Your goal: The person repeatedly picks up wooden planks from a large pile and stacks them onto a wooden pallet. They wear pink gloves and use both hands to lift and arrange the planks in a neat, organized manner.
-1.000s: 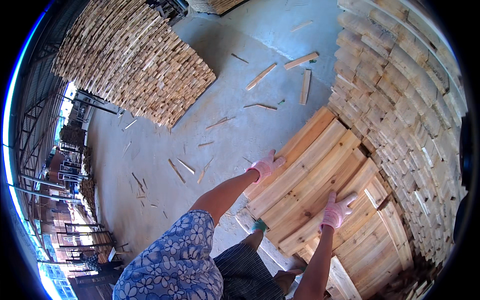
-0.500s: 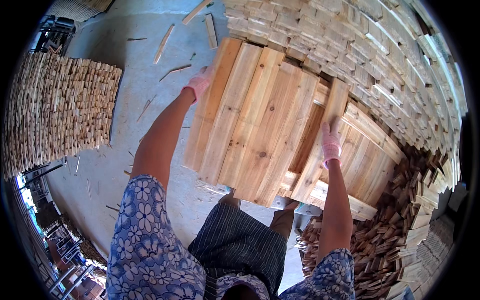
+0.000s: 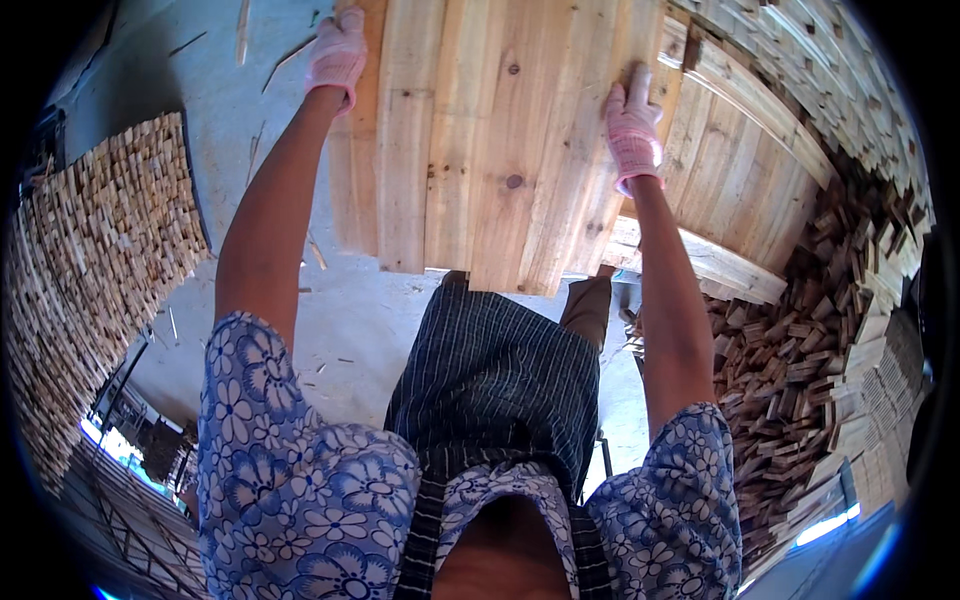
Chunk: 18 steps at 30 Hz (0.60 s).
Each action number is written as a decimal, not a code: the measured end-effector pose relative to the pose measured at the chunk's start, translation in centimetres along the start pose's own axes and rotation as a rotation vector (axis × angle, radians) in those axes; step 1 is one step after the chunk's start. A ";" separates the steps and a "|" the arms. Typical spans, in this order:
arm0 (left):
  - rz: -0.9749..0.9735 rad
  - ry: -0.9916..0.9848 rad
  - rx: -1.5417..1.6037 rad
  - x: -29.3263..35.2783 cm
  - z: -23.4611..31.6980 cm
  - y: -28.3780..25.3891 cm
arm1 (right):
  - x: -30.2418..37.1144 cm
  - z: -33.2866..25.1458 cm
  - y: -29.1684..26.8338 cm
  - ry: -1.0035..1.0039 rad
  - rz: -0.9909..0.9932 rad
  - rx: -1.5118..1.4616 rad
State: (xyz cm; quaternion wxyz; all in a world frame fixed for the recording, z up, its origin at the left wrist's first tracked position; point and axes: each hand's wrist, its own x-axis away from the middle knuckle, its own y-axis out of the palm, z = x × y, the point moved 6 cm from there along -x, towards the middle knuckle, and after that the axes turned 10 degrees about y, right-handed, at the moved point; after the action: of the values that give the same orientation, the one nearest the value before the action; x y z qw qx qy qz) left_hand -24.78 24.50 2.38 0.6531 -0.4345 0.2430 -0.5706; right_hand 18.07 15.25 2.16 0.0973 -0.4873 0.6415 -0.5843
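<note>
1. Head view, landmark: row of boards [image 3: 485,130], pale, knotty, side by side; lower ends uneven.
2. Left hand [image 3: 338,55], pink glove: at the row's left edge, fingers pointing up; whether it pinches, cannot tell.
3. Right hand [image 3: 633,125], pink glove: on the row's right side, fingers partly parted; underside grip, cannot tell.
4. Wooden panel [image 3: 740,150], with crossbars: right of the row, lower-lying.
5. Risk, judged: if the boards are loose, uneven pressure could skew or slide them; fingers could be nipped between row and panel.
6. Edges: striped apron [image 3: 490,390] near the row's lower ends; wood heap [image 3: 775,380] beyond, lower right.
7. Open room: floor [image 3: 340,345] left of the row, scattered sticks [image 3: 285,65] there; right side crowded.
</note>
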 end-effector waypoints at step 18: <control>-0.197 0.813 -0.272 16.2 13.2 4.3 | 19.0 11.9 -9.7 -0.120 -0.368 -0.281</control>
State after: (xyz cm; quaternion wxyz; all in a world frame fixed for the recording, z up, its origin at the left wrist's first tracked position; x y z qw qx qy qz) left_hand -7.98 12.73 8.29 0.3838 -0.2777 0.5107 -0.7175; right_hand 21.65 -5.09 15.23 -0.0416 -0.6385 0.6102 -0.4671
